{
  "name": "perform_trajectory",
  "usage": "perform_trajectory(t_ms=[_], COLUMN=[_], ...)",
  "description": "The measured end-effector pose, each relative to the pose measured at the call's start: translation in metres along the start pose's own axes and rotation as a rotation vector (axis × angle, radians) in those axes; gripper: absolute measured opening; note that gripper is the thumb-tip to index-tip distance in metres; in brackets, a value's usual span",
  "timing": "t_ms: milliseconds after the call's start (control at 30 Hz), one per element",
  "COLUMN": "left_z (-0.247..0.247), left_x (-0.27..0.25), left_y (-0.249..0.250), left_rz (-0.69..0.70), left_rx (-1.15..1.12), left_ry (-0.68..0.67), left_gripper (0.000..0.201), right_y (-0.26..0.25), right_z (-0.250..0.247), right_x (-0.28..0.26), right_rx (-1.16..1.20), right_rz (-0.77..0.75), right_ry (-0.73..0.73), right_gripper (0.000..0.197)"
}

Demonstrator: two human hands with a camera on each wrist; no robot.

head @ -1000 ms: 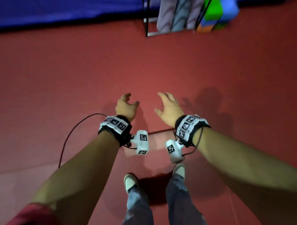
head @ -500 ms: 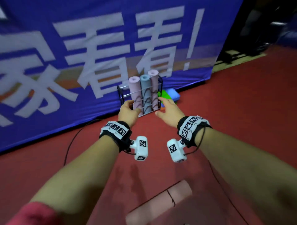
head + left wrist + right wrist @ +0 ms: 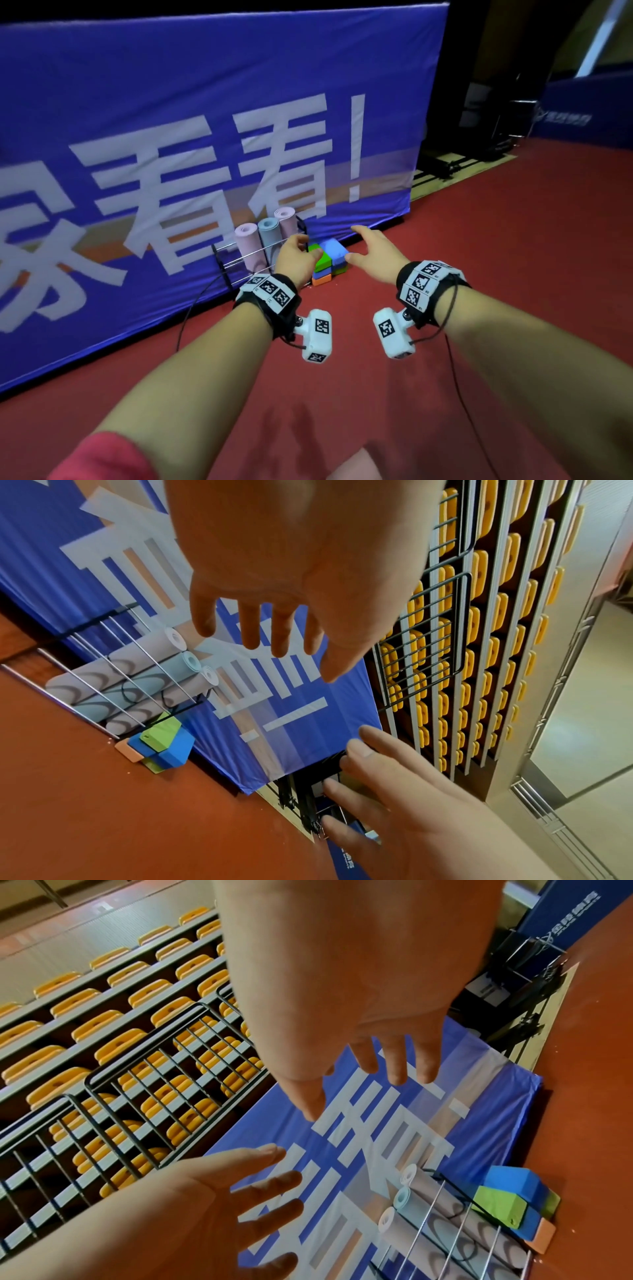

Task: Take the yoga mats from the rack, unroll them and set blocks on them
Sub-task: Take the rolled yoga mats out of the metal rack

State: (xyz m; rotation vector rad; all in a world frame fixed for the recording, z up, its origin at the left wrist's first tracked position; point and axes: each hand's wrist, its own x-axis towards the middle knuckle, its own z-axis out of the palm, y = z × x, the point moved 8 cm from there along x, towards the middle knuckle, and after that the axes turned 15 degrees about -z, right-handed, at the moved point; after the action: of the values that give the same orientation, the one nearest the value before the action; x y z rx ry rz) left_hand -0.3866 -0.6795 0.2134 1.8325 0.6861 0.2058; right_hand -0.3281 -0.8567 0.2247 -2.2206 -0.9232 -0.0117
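Head view — both hands, left hand point(image 3: 296, 255) and right hand point(image 3: 371, 251), empty, fingers spread.

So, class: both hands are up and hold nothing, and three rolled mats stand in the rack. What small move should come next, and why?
Probably step closer and reach the left hand toward the nearest pink mat. Both hands, the right hand too, are open and hold nothing, and the rack with its three upright mats is beyond reach, beside the blocks.
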Motion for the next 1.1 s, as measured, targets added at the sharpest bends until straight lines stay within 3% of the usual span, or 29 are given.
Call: perform_trajectory(t_ms=[233,367,500,667,867,1000,1100], left_z=[0.137,0.183,0.209,0.210,0.202,0.161,0.112], left_x=[0.035,0.061,0.095,0.144,0.234,0.307,0.359], left_y=[0.065,0.092,0.104,0.098,0.086,0.091,0.088], left_rz=[-0.026,-0.033,-0.052,-0.113,-0.177,-0.185,-0.209], left_rx=[0.002,0.005,0.022,-0.028,-0.115,-0.046,-0.014], left_ry=[-0.001,-0.009,0.000,0.054,0.083,0.165,0.251], left_gripper=[0.046,0.047,0.047,0.045,0.062,0.044,0.041], right_y=[0.113,0.155,0.191,0.217,0.244,0.238,0.221], right_z=[-0.105,-0.143,-0.152,-0.133,-0.101,-0.063,-0.034], right_x=[0.016,0.034,0.066,0.118,0.212,0.306,0.369], right_rx=[-0.034,-0.024,0.017,0.050,0.043,0.053,0.078], right_rz=[-0.006,-0.008,-0.004,-0.029,-0.067,-0.111,-0.153], right_ry=[-0.038,-0.039,-0.047,-0.111,-0.182,-0.230,-0.268], right_gripper=[0.068,0.068,0.069,0.069,0.069,0.068,0.067])
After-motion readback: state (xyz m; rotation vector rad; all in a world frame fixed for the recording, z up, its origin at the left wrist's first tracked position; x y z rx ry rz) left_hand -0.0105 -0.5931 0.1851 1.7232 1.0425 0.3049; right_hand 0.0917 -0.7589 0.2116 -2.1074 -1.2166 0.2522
